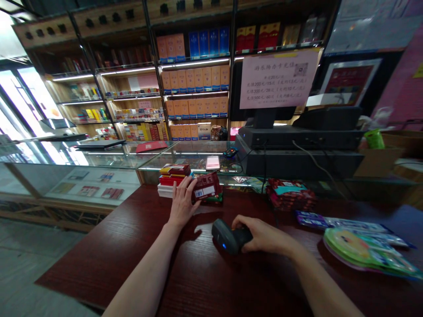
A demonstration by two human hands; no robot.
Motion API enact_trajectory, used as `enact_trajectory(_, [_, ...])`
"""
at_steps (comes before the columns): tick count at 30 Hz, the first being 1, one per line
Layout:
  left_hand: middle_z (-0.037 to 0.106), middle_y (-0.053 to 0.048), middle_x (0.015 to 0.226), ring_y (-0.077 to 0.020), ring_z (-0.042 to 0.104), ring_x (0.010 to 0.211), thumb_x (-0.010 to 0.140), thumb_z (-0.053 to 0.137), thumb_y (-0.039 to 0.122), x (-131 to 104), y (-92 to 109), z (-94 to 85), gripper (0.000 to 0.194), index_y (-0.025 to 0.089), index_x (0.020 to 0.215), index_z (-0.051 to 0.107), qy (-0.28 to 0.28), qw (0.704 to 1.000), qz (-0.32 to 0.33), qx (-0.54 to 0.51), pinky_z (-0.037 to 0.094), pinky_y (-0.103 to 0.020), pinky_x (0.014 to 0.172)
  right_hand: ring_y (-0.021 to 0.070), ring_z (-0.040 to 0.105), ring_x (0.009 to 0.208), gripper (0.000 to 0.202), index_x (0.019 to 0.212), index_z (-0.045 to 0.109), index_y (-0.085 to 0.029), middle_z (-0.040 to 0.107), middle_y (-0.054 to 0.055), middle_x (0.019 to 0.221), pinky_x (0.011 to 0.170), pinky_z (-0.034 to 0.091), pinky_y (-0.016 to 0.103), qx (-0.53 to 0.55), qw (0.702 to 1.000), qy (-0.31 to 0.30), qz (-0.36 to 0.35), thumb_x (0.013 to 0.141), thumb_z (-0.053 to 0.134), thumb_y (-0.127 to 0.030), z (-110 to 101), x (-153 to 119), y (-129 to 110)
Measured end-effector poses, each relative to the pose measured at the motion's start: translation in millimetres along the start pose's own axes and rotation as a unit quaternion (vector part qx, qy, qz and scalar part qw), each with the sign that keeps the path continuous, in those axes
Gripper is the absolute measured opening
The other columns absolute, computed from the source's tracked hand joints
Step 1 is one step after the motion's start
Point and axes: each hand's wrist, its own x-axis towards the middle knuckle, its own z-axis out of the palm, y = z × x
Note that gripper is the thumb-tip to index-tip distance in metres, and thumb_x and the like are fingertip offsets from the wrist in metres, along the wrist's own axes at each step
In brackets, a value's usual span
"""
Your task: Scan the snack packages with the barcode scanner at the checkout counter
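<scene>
My left hand (pixel 183 199) is closed on a dark red snack packet (pixel 209 186), tilted so that its barcode and white label face me. Just left of it, touching or nearly so, stands a stack of red, yellow and white packs (pixel 172 176). A green packet (pixel 215 196) shows partly from beneath the held one. In my right hand (pixel 262 235), low over the table, is a black handheld barcode scanner (pixel 226 237) with a blue light lit. Its head points left; the fingers wrap round its handle, partly hiding it.
On the dark wooden table (pixel 99 264), a pile of brown-red packets (pixel 291 196), purple packets (pixel 357 224) and round green packages (pixel 350 248) lie to the right. Behind are a glass counter (pixel 188 149), a monitor with a paper sign (pixel 277 81) and black till equipment (pixel 297 152).
</scene>
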Motion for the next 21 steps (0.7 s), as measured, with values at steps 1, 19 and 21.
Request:
enact_trajectory(1, [0.044,-0.015,0.153,-0.0304,0.038,0.145,0.082,0.071,0.026,0.0,0.2,-0.1,0.081,0.022,0.152,0.029,0.001,1.0,0.0,0.0,0.016,-0.056,0.124,0.0162,0.059,0.083,0.048,0.106,0.06,-0.023,0.065,-0.004,0.095,0.069,0.04,0.023,0.001,1.0,-0.001,-0.001,0.061,0.077,-0.018,0.1,0.0,-0.3])
enact_trajectory(19, [0.048,-0.015,0.149,-0.0296,0.04,0.143,0.087,0.068,0.028,4.9,17.2,-8.0,0.076,0.025,0.152,0.028,0.013,0.998,0.059,-0.027,0.02,-0.057,0.124,0.0227,0.067,0.098,0.033,0.113,0.065,-0.021,0.072,0.006,0.106,0.089,0.051,0.036,0.123,0.969,0.214,-0.028,0.085,0.059,-0.038,-10.7,6.5,-8.6])
enact_trajectory(21, [0.049,-0.015,0.148,-0.0296,0.041,0.143,0.088,0.067,0.029,5.6,20.2,-8.6,0.074,0.024,0.152,0.029,0.013,0.997,0.075,-0.031,0.02,-0.057,0.124,0.0228,0.066,0.103,0.037,0.118,0.062,-0.021,0.071,0.008,0.115,0.091,0.051,0.037,0.141,0.951,0.273,-0.025,0.085,0.059,-0.039,-7.0,13.2,-3.7])
